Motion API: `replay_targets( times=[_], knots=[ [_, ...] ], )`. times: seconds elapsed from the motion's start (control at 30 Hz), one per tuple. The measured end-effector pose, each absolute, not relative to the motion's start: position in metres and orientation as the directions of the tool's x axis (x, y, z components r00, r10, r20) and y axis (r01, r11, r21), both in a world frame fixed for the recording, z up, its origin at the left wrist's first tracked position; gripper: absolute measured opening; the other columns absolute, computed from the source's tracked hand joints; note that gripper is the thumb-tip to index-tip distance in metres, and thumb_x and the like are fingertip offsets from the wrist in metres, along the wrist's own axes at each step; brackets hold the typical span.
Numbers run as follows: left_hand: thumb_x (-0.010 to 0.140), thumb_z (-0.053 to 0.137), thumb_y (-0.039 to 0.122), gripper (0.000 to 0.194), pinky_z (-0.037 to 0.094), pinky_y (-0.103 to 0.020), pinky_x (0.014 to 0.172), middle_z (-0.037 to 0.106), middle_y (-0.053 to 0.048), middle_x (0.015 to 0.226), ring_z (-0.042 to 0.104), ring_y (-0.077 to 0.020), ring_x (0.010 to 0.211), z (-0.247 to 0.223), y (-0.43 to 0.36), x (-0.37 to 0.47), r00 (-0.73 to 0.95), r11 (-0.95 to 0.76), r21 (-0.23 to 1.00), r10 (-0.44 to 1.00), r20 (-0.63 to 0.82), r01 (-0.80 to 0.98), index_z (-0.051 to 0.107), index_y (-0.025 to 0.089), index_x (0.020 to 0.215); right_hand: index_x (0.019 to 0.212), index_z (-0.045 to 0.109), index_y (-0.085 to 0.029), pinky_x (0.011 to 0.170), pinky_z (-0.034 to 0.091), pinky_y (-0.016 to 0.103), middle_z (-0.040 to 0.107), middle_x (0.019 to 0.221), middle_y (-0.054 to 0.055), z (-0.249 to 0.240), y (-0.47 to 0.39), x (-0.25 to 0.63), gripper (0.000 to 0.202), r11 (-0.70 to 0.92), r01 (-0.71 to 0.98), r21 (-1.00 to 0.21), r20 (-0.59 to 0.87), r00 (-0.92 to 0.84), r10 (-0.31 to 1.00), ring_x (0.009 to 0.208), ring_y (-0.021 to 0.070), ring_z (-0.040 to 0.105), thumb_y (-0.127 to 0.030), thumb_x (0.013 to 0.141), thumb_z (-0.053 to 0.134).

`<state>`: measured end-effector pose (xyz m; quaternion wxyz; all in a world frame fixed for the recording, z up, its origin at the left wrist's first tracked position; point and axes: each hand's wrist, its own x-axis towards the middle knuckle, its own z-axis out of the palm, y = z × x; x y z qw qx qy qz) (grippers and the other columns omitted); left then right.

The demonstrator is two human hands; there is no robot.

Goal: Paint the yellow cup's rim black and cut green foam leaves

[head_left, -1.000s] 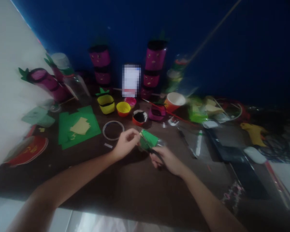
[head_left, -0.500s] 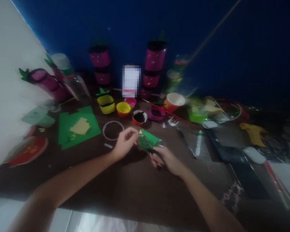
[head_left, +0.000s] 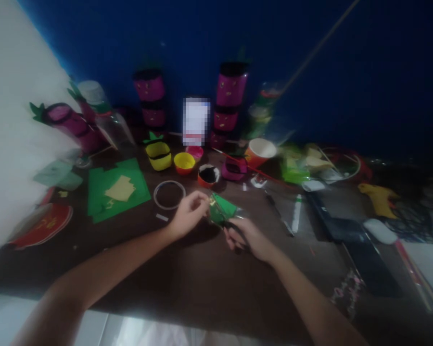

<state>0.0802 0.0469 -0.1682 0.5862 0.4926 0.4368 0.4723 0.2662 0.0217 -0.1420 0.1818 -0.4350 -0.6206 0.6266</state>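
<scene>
My left hand (head_left: pixel 190 214) is closed in a pinch at a small pale-yellow piece (head_left: pixel 212 201), probably paper or foam sheet. My right hand (head_left: pixel 248 238) is wrapped round the black handles of a pair of scissors (head_left: pixel 234 227). The blades point up and left toward the yellow piece, close to the left fingertips; blur hides whether they touch it. Just behind the blades lies a green piece (head_left: pixel 226 203) on the dark table (head_left: pixel 202 283). Further left, cut yellow sheets (head_left: pixel 120 188) rest on a green sheet (head_left: pixel 139 180).
A tape roll (head_left: pixel 169 181) lies left of the hands. Behind stand a yellow cup (head_left: pixel 184 162), a cup with dark contents (head_left: pixel 208 175), a white-rimmed orange cup (head_left: pixel 261 147) and decorated purple containers (head_left: pixel 233 86). To the right are a white marker (head_left: pixel 297 214) and a yellow glue gun (head_left: pixel 378 198).
My left fingers have shifted slightly right, and the yellow piece has turned a little beside the scissor blades. My right hand stays in nearly the same place.
</scene>
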Motion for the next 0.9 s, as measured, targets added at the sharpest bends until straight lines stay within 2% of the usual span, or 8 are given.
replay_targets(
  times=[0.23,0.37,0.5,0.6,0.67,0.73,0.9],
  knots=[
    [0.079,0.056,0.034,0.019,0.042,-0.02,0.053,0.054,0.004,0.053,0.052,-0.008,0.05,-0.169,0.048,0.079,0.109,0.034,0.989,0.994,-0.018,-0.147,0.05,0.016,0.074,0.059,0.048,-0.016,0.041,0.028,0.02,0.052,0.049,-0.001,-0.143,0.022,0.265,0.041,-0.148,0.326,-0.934,-0.298,-0.478,0.826,0.041,0.0068,0.037,-0.051,0.081,0.045],
    [0.079,0.054,0.034,0.019,0.041,-0.02,0.05,0.054,0.005,0.051,0.052,-0.0084,0.048,-0.168,0.05,0.079,0.066,0.041,0.984,0.997,-0.03,-0.173,0.048,0.018,0.073,0.053,0.041,-0.017,0.046,0.028,0.02,0.042,0.048,-0.005,-0.143,0.024,0.271,0.034,-0.021,0.413,-0.911,-0.239,-0.483,0.843,0.046,0.0072,0.037,-0.038,0.078,0.051],
    [0.08,0.052,0.035,0.019,0.04,-0.02,0.05,0.053,0.005,0.05,0.053,-0.0089,0.047,-0.168,0.05,0.079,0.056,0.052,0.976,0.998,-0.041,-0.213,0.046,0.018,0.073,0.053,0.04,-0.018,0.045,0.025,0.02,0.036,0.051,-0.006,-0.148,0.025,0.275,0.032,0.089,0.482,-0.872,-0.192,-0.504,0.842,0.048,0.007,0.033,-0.037,0.073,0.057],
    [0.079,0.054,0.035,0.02,0.041,-0.02,0.051,0.052,0.005,0.053,0.052,-0.0083,0.048,-0.168,0.048,0.079,0.094,0.024,0.983,0.996,-0.007,-0.181,0.047,0.018,0.073,0.06,0.048,-0.017,0.048,0.033,0.021,0.043,0.054,-0.004,-0.153,0.023,0.268,0.026,0.043,0.444,-0.895,-0.117,-0.327,0.938,0.05,0.0088,0.039,-0.038,0.069,0.062],
    [0.079,0.054,0.033,0.019,0.041,-0.02,0.052,0.052,0.005,0.056,0.052,-0.008,0.05,-0.167,0.044,0.079,0.168,-0.001,0.993,0.986,0.02,-0.115,0.048,0.017,0.072,0.068,0.051,-0.017,0.051,0.039,0.023,0.052,0.06,-0.001,-0.153,0.021,0.26,0.025,-0.028,0.345,-0.938,-0.073,-0.119,0.99,0.053,0.0112,0.046,-0.038,0.068,0.064],
    [0.079,0.054,0.029,0.015,0.041,-0.019,0.054,0.053,0.004,0.057,0.052,-0.008,0.052,-0.165,0.041,0.079,0.262,-0.063,0.998,0.963,0.067,-0.022,0.049,0.016,0.072,0.07,0.053,-0.018,0.056,0.044,0.025,0.058,0.066,0.002,-0.15,0.019,0.252,0.024,-0.069,0.26,-0.963,-0.074,-0.01,0.997,0.059,0.0136,0.053,-0.038,0.067,0.066],
    [0.079,0.051,0.021,0.008,0.039,-0.019,0.054,0.053,0.003,0.057,0.049,-0.0077,0.052,-0.164,0.036,0.078,0.395,-0.268,0.953,0.898,0.192,0.145,0.053,0.015,0.073,0.071,0.056,-0.018,0.067,0.049,0.03,0.063,0.072,0.005,-0.141,0.018,0.243,0.026,-0.092,0.184,-0.979,-0.097,-0.017,0.995,0.067,0.0172,0.06,-0.038,0.063,0.07]
  ],
)
